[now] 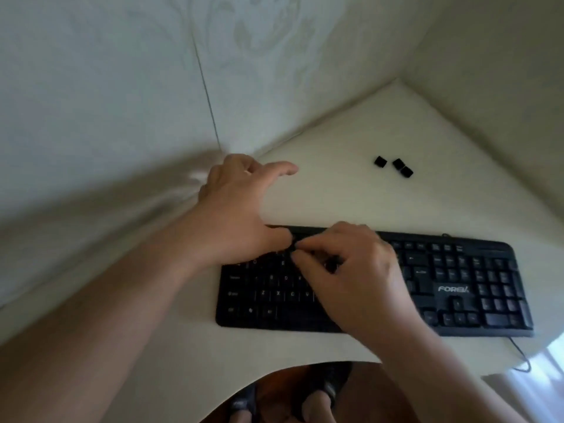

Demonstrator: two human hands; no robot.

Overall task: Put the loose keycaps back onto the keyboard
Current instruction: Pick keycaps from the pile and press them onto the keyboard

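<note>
Pressing with your right hand [351, 270], fingers curled on the keyboard [457, 285], left hand [238, 209] spread, you risk a crooked seat; three loose keycaps [393, 167] wait beyond.

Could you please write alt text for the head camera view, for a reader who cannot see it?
A person's right hand presses curled fingertips onto the upper rows of a black keyboard on a white desk, while the left hand rests at its top left corner. Three loose black keycaps lie on the desk beyond.
</note>
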